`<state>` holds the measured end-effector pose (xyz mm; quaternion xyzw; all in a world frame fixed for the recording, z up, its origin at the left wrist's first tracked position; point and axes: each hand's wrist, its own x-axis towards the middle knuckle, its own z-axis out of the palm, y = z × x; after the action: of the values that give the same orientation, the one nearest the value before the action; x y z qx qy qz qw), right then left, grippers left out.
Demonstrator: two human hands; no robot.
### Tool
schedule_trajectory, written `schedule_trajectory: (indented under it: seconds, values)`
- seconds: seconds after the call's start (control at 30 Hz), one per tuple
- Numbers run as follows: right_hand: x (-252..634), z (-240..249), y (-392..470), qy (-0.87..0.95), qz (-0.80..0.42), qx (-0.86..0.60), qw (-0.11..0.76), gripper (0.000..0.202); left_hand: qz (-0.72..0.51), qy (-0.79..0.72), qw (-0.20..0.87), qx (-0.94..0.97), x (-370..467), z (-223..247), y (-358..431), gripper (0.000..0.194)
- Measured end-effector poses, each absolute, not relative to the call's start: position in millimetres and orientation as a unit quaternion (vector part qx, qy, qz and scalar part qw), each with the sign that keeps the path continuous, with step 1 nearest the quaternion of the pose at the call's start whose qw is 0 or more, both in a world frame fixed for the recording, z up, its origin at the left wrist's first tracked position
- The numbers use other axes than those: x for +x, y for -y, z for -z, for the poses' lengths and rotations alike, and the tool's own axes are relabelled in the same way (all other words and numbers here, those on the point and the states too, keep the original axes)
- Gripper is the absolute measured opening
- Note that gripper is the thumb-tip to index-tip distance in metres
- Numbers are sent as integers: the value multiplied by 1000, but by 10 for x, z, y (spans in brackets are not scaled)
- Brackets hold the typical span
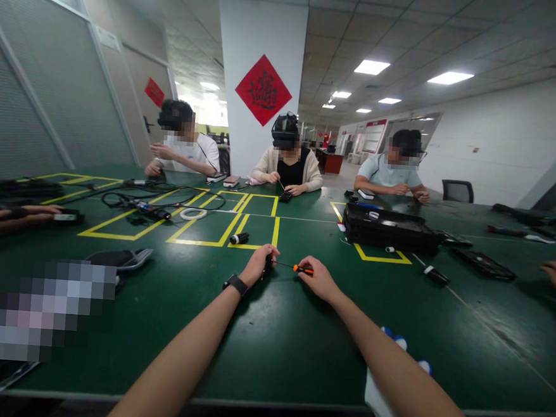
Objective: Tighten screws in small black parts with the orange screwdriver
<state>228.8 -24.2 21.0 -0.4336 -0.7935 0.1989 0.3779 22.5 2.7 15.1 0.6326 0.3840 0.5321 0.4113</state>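
My left hand (255, 266) is closed around a small black part (267, 266), which it keeps just above the green table. The fingers cover much of that part, so its exact kind does not show. In my right hand (321, 280) is a screwdriver (303, 270) with an orange and black handle. Its thin shaft points left, with the tip at or close to the black part; whether they touch I cannot tell. A short black cylinder with a white band (239, 238) lies beyond my left hand, inside a yellow taped outline.
Stacked black trays (391, 228) stand at right, near a black cylindrical piece (436, 275). Black cables (138, 202) and a white ring (191, 214) lie at left. White fabric with blue tips (379, 393) sits under my right forearm. Several people sit around the green table (267, 360).
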Motion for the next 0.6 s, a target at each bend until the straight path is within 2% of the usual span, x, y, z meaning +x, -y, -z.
schedule_trajectory:
  seconds: [0.13, 0.33, 0.6]
  values:
    - [2282, -231, 248, 783, -231, -439, 376, 19, -532, -383, 416, 631, 230, -177, -1, 32]
    - [2283, -286, 277, 796, -204, -438, 365, 13, -530, -401, 416, 621, 243, -211, 20, 32]
    - [2262, -250, 268, 788, -220, -446, 363, 18, -521, -408, 426, 617, 251, -231, 41, 32]
